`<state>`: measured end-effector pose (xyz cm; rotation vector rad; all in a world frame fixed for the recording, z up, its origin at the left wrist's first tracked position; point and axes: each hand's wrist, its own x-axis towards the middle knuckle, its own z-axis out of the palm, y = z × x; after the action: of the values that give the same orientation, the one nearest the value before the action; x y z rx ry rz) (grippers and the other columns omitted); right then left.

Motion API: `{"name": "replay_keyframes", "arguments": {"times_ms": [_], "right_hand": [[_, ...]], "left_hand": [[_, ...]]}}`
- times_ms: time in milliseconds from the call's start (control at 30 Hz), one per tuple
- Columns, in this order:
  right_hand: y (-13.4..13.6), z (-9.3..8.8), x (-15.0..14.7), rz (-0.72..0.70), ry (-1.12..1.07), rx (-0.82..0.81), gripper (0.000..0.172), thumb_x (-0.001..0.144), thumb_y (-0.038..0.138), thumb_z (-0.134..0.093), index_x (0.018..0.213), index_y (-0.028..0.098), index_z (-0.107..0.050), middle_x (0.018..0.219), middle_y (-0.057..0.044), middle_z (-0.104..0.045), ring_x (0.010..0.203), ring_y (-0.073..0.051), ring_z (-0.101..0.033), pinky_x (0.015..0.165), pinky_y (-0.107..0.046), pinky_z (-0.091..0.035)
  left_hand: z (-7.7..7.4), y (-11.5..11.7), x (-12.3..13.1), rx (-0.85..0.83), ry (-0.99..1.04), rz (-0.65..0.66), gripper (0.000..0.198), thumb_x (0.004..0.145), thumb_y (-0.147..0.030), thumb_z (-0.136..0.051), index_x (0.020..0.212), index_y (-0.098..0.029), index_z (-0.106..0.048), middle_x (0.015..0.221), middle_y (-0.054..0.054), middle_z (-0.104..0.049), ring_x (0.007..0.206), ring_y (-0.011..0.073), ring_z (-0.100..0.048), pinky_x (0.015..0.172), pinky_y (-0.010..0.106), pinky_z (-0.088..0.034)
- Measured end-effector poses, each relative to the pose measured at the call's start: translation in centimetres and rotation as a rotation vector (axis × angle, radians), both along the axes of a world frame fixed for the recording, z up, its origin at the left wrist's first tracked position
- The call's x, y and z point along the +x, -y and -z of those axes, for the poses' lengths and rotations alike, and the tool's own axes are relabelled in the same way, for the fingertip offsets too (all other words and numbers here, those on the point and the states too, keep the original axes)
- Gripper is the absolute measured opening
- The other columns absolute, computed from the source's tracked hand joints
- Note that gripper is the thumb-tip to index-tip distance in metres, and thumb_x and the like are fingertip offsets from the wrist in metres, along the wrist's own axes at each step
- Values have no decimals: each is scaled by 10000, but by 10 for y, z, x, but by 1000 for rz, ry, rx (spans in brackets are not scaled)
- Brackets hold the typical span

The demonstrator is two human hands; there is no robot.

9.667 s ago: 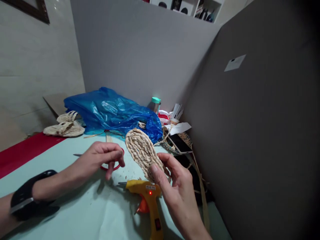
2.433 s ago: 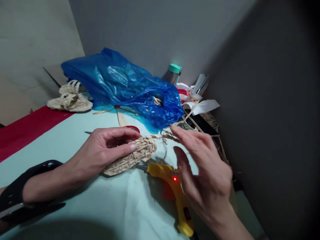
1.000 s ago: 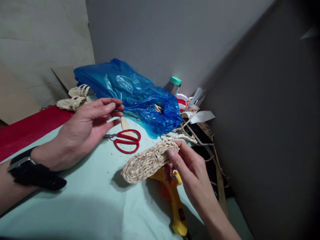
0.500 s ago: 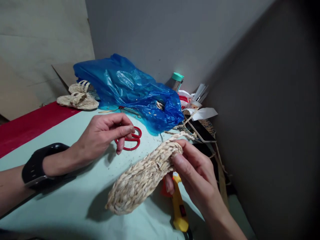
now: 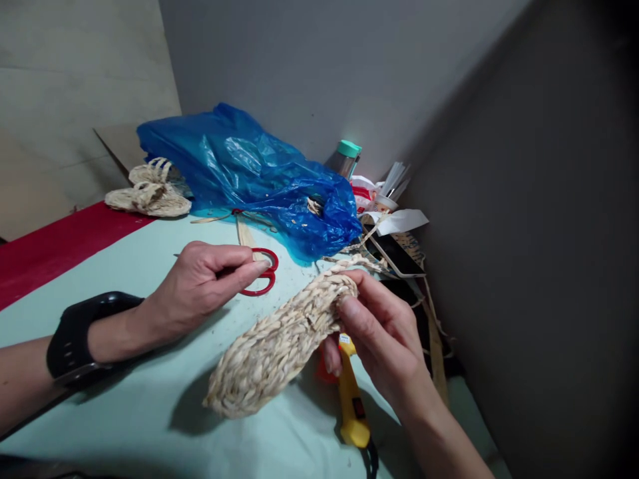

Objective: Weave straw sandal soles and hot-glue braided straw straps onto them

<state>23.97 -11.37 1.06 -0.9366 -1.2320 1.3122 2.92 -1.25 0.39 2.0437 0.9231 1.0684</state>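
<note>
- My right hand [image 5: 387, 336] grips one end of a beige, sole-shaped piece of braided fibre [image 5: 279, 352], tilted above the pale green desk [image 5: 299, 456].
- My left hand [image 5: 204, 286] has its thumb pressed to the curled forefinger, just beside the red-handled metal scissors [image 5: 270, 271], partly covering them.
- A yellow plastic glue gun [image 5: 352, 412] lies partly hidden beneath the braided piece and my right hand.
- Farther back sit a crumpled, translucent blue plastic bag [image 5: 239, 166], beige woven-fibre footwear [image 5: 154, 199] left of it, and a turquoise-lidded bottle [image 5: 347, 154] behind.
</note>
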Motion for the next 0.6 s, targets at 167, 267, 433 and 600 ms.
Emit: {"name": "replay_keyframes", "arguments": {"times_ms": [167,267,433,600], "right_hand": [[-3,2,4,56,-13,61,148,1035,360,-603,961,235,-634,646,51,-602,466,-80,-555,470,-193,-453],[-7,2,9,130,24,108,167,1010,389,-629,958,231,-646,709,42,-617,466,-91,-571,451,-214,-458],[-15,4,18,213,57,146,207,995,411,-626,897,230,-603,718,56,-580,465,-90,-558,423,-213,-450],[-19,5,20,214,3,194,204,960,369,-671,869,199,-607,737,58,-572,473,-65,-568,417,-183,-454]], "left_hand": [[2,-10,1,-147,63,29,403,878,-394,-666,514,-229,-615,478,-27,-557,457,126,-485,480,248,-377],[-3,-10,1,-187,121,57,276,890,-369,-682,649,-242,-730,637,5,-717,608,169,-657,631,256,-514],[-34,4,-5,-106,241,-5,138,913,-327,-719,830,-237,-783,808,-5,-802,795,181,-758,757,241,-571],[-73,33,-16,-108,436,63,122,938,-136,-646,909,-157,-762,886,-16,-815,859,178,-788,859,260,-607]]}}
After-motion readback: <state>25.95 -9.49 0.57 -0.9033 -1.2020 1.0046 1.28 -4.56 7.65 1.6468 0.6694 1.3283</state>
